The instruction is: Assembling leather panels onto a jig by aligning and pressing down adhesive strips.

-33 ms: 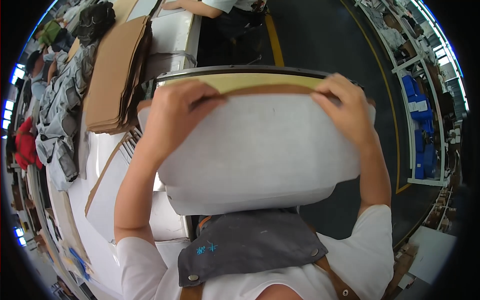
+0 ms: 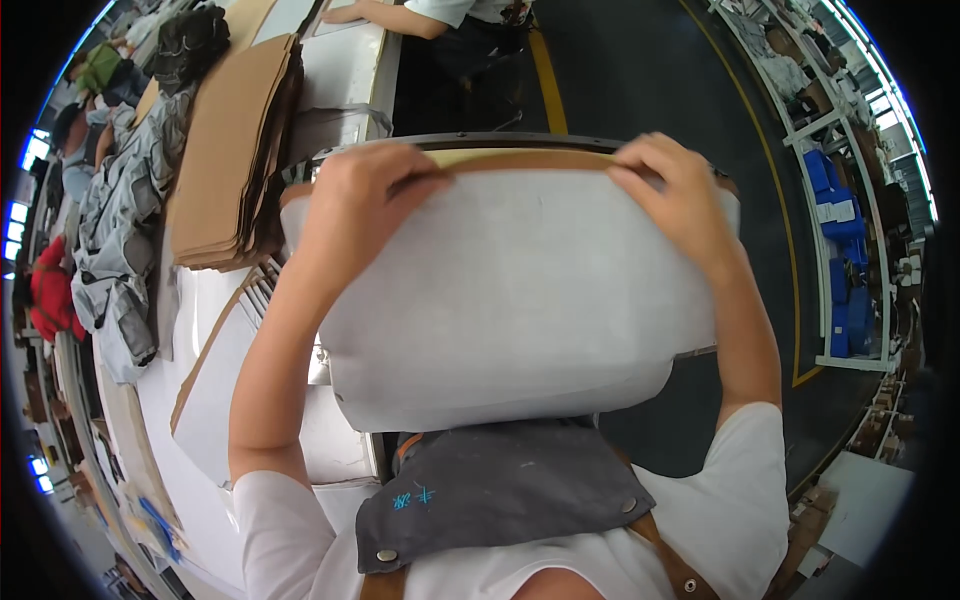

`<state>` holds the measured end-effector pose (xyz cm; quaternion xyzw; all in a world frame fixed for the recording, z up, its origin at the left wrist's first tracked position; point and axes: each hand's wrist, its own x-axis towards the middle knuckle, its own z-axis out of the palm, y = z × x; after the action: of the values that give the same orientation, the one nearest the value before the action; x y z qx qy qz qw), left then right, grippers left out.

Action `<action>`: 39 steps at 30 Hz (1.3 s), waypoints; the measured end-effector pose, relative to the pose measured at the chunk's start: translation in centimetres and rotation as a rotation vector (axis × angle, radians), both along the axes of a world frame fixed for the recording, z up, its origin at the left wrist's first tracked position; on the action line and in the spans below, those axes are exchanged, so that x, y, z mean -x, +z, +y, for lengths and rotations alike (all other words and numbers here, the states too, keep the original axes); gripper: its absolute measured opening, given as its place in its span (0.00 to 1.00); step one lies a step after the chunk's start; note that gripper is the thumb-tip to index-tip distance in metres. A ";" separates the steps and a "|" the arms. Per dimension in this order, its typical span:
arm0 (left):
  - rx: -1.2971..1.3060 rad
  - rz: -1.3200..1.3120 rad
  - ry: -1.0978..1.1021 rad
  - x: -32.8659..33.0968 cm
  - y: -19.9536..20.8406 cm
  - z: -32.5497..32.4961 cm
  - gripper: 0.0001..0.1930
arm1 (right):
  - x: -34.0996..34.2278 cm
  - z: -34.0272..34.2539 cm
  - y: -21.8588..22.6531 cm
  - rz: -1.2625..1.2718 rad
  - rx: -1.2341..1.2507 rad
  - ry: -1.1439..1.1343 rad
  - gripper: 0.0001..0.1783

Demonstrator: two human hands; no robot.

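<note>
A wide whitish sheet [image 2: 520, 290] with rounded corners and a brown far edge [image 2: 540, 161] spreads in front of me, its near end hanging toward my apron. My left hand [image 2: 365, 205] pinches the far edge left of the middle, thumb on the whitish face. On the right, my right hand [image 2: 675, 190] grips the same edge between thumb and fingers. What the sheet is made of I cannot tell. Beneath and beyond it shows a strip of yellowish surface bounded by a dark rim [image 2: 480, 140].
A stack of brown cardboard sheets [image 2: 235, 150] lies on the white table at left, beside crumpled grey cloth pieces [image 2: 125, 240]. A co-worker's arm [image 2: 390, 15] rests at the table beyond. Shelving with blue bins [image 2: 840, 220] stands at right, past the dark floor [image 2: 650, 80].
Both hands have shifted slightly away from me, carrying the sheet's far edge with them. Less of the yellowish strip shows now. The grip of both hands is unchanged.
</note>
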<state>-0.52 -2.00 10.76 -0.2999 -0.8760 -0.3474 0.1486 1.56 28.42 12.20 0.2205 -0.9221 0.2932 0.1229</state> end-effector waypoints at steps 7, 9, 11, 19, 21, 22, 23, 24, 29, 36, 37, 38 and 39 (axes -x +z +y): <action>0.538 -0.013 0.104 0.4 -11.0 2.5 0.32 | 1.4 2.1 -10.6 0.099 -0.314 -0.002 0.24; 0.548 0.002 0.122 -0.2 -11.2 3.0 0.32 | 0.2 1.9 -11.4 0.074 -0.359 -0.017 0.24; 0.604 -0.063 0.137 -1.1 -10.5 3.3 0.32 | -0.4 2.0 -11.9 0.034 -0.473 -0.099 0.26; 0.568 0.022 0.144 0.1 -11.2 2.8 0.34 | -0.2 2.5 -11.9 -0.042 -0.478 -0.078 0.30; 0.632 -0.031 0.137 -0.5 -11.0 2.7 0.34 | -0.9 2.3 -11.7 -0.061 -0.503 -0.081 0.31; 0.635 -0.034 0.138 -0.7 -10.8 2.7 0.34 | -1.4 2.2 -11.3 -0.103 -0.512 -0.074 0.31; 0.629 -0.081 0.133 -0.9 -10.4 2.8 0.34 | -1.3 2.1 -11.1 -0.144 -0.521 -0.067 0.31; 0.621 -0.129 0.126 -1.1 -10.3 2.8 0.33 | -1.2 2.2 -11.3 -0.144 -0.520 -0.066 0.31; 0.565 -0.106 0.156 -0.6 -10.9 2.6 0.32 | -0.8 2.2 -11.8 -0.091 -0.472 -0.095 0.31; 0.559 -0.089 0.155 -0.5 -11.1 2.5 0.31 | -0.7 2.1 -11.5 -0.098 -0.475 -0.103 0.30; 0.558 -0.089 0.155 -0.4 -11.1 2.5 0.31 | -0.7 2.1 -11.4 -0.107 -0.462 -0.103 0.30; 0.560 -0.093 0.153 -0.5 -11.1 2.5 0.31 | -0.8 2.2 -11.4 -0.116 -0.449 -0.102 0.29; 0.563 -0.095 0.152 -0.4 -11.0 2.5 0.32 | -0.7 2.4 -11.5 -0.113 -0.449 -0.102 0.29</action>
<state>-0.08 0.48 -0.25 -0.2461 -0.9639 -0.0920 0.0441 2.29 30.84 0.69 0.1786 -0.9796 0.0861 0.0335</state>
